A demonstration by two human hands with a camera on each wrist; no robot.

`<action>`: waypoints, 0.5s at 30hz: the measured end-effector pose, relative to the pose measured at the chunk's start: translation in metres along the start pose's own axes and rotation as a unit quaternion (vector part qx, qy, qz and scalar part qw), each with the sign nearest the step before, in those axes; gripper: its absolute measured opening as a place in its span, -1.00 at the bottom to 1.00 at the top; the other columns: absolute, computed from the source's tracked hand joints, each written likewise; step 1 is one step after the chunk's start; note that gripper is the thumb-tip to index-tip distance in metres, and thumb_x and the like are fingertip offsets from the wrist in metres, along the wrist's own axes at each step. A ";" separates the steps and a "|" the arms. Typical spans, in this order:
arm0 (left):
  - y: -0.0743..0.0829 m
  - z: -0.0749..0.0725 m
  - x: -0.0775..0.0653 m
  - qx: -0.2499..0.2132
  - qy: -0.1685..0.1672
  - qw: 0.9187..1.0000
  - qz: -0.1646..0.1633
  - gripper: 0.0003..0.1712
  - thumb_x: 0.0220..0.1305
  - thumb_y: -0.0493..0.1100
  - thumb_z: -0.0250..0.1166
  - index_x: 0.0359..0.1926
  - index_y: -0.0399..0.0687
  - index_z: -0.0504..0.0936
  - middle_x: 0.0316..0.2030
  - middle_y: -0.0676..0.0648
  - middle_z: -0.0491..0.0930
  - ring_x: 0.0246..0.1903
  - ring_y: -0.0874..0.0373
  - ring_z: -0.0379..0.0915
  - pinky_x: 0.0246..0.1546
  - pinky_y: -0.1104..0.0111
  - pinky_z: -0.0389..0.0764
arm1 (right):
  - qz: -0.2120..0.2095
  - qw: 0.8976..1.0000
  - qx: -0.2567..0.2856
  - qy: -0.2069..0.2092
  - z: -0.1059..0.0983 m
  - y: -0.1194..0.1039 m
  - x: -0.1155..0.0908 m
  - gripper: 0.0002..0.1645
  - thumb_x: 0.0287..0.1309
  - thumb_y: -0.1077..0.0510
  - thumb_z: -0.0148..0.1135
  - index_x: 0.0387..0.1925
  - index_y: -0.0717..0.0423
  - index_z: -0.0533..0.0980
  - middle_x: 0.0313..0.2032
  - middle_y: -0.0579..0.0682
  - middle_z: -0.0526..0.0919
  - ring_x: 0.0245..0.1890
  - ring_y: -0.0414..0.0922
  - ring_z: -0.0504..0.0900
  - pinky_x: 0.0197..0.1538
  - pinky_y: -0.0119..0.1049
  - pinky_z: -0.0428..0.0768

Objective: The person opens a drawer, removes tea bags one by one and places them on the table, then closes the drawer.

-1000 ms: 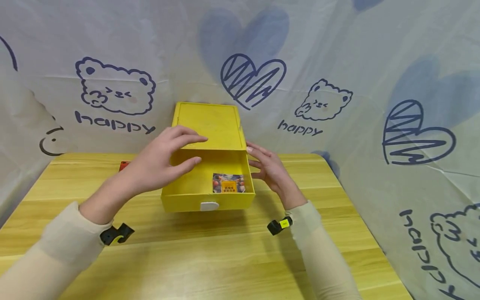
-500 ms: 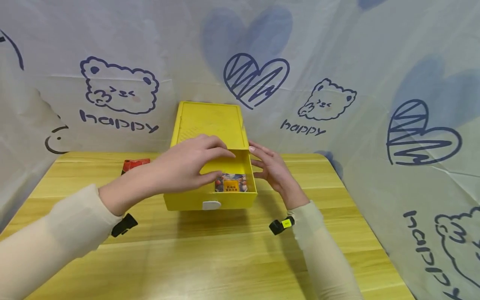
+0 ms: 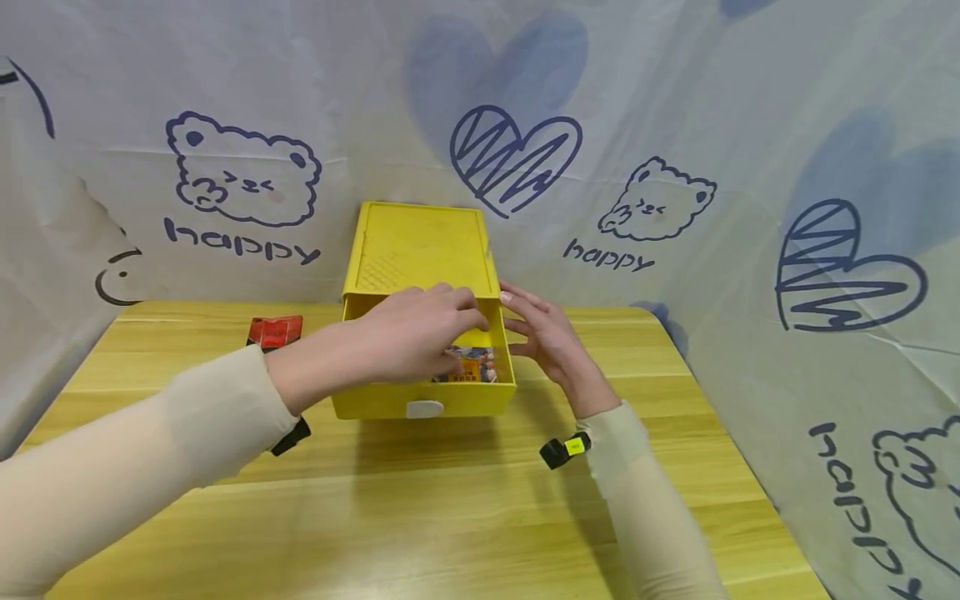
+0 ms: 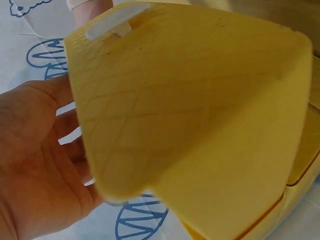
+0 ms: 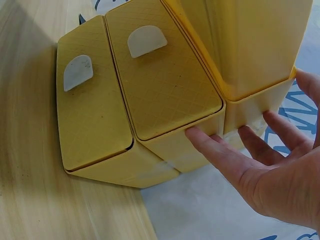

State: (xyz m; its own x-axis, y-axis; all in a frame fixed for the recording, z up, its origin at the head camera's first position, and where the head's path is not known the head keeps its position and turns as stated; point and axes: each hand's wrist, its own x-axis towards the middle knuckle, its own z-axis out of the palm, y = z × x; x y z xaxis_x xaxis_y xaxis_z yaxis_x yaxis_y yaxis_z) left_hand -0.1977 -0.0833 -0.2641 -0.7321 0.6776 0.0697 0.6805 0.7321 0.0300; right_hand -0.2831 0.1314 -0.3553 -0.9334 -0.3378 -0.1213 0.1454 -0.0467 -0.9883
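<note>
A yellow drawer cabinet [image 3: 427,250] stands at the back of the table, its top drawer [image 3: 465,402] pulled out. Inside, at the drawer's front right, lies a small printed packet [image 3: 480,367] with an orange label. My left hand [image 3: 408,337] reaches over the drawer's left side, thumb and fingers apart, fingertips right at the packet and partly covering it. In the left wrist view the drawer front hides those fingertips. My right hand [image 3: 543,337] rests on the cabinet's right side, and the right wrist view shows its fingers [image 5: 215,147] spread against the side wall.
A red packet [image 3: 276,332] lies on the wooden table [image 3: 420,517], left of the cabinet. Two lower drawers with white handles [image 5: 147,41] are closed beneath the pulled-out one. A white printed cloth [image 3: 390,100] hangs behind and at the sides.
My left hand has moved right and down into the drawer, from above its left side to the printed packet. The red packet has come into fuller view. My right hand stays at the cabinet's side.
</note>
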 end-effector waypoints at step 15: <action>0.001 0.013 0.023 0.020 -0.123 0.991 -0.037 -0.30 0.10 0.18 0.35 0.23 0.05 0.45 -0.02 0.02 0.44 -0.08 0.13 0.39 -0.22 0.20 0.60 | -0.001 1.000 -0.008 0.004 -0.001 0.001 0.000 -0.29 0.05 -0.22 0.32 0.25 -0.18 0.43 0.23 -0.09 0.43 0.15 0.03 0.48 0.05 0.09 0.53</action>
State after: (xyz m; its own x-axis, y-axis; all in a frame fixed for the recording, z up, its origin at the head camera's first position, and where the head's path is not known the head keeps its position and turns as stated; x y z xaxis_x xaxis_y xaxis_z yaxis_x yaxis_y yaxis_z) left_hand -0.2143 -0.0657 -0.2753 -0.7688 0.6143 -0.1775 0.6263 0.7795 -0.0149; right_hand -0.2834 0.1321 -0.3562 -0.9361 -0.3306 -0.1201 0.1387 -0.0332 -0.9898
